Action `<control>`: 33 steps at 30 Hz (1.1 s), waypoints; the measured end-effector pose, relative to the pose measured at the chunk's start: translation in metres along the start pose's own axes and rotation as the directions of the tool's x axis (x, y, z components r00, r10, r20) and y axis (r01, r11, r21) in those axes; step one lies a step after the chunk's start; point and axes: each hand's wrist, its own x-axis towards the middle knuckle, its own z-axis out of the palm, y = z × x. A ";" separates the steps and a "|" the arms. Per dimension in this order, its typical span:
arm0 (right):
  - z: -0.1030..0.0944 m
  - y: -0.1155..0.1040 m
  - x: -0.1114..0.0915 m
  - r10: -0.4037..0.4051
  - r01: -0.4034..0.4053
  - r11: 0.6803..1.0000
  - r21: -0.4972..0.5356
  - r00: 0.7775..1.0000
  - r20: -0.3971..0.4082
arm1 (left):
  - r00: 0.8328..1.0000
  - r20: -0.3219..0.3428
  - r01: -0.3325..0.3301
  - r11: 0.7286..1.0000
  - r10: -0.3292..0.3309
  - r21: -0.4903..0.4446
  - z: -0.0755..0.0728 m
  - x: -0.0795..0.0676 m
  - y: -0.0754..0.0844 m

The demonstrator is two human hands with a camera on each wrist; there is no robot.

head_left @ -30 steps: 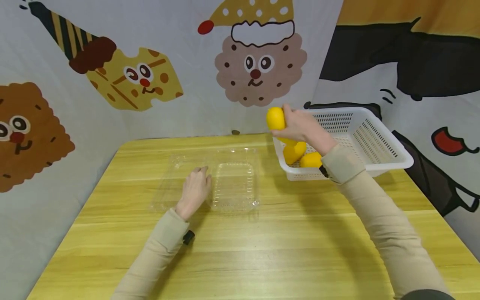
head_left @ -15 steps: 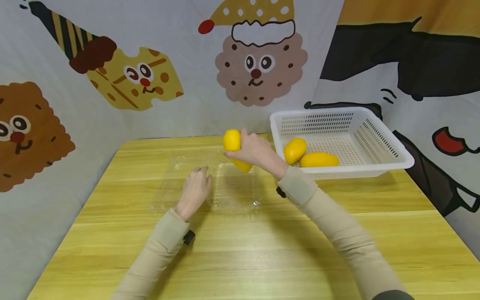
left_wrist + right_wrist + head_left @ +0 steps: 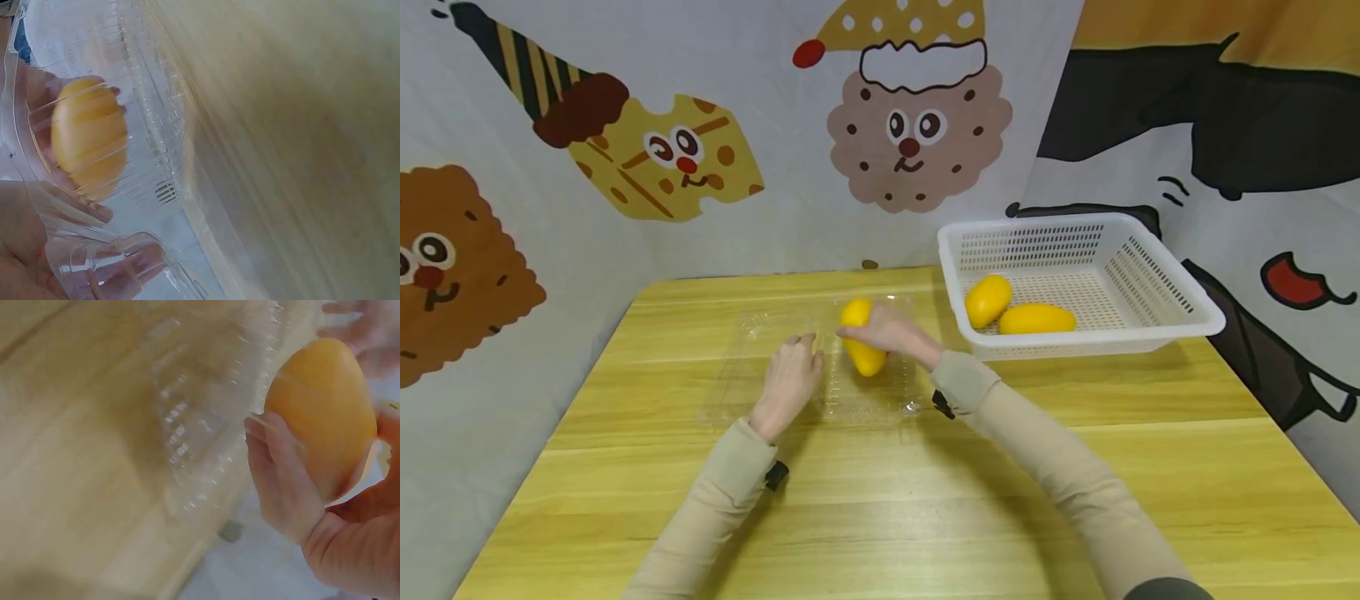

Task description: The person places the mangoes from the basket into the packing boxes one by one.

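Note:
My right hand [image 3: 895,327] holds a yellow mango [image 3: 867,360] over the right half of a clear plastic clamshell container [image 3: 872,404]. In the right wrist view, the thumb and fingers [image 3: 287,481] curl round the lower part of the mango [image 3: 322,412]. My left hand [image 3: 792,379] grips the container near its middle fold; one finger shows through the plastic in the left wrist view. Through the clear wall there, the mango [image 3: 90,137] is visible. Whether it touches the container floor, I cannot tell. The container's other half [image 3: 730,392] lies spread to the left.
A white perforated plastic basket [image 3: 1150,337] stands at the back right of the wooden table [image 3: 880,517]. Two more mangoes lie in its left part, one tilted [image 3: 988,301] and one lengthwise [image 3: 1037,318]. A cartoon-print cloth [image 3: 760,242] hangs behind the table.
My right hand has lifted a mango out of the basket, carried it left and lowered it over the container's right half. My left hand has stayed in place.

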 end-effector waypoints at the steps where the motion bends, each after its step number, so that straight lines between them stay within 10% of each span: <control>1: 0.002 0.001 0.001 0.006 -0.006 1.000 0.010 1.000 0.011 | 1.000 0.005 0.001 1.000 -0.001 -0.002 0.000 0.000 0.000; 18: 0.014 0.003 0.008 -0.027 0.023 0.999 0.031 0.993 0.111 | 1.000 0.025 -0.007 1.000 0.007 -0.005 -0.001 0.000 -0.001; 25: -0.006 -0.001 -0.003 -0.026 0.038 0.992 -0.118 0.994 0.107 | 0.999 0.043 0.005 1.000 -0.004 -0.007 -0.002 -0.001 -0.001; 33: -0.055 -0.013 -0.020 -0.207 0.206 0.932 -0.300 0.978 0.027 | 0.999 0.048 0.006 1.000 -0.005 -0.016 -0.002 0.000 -0.001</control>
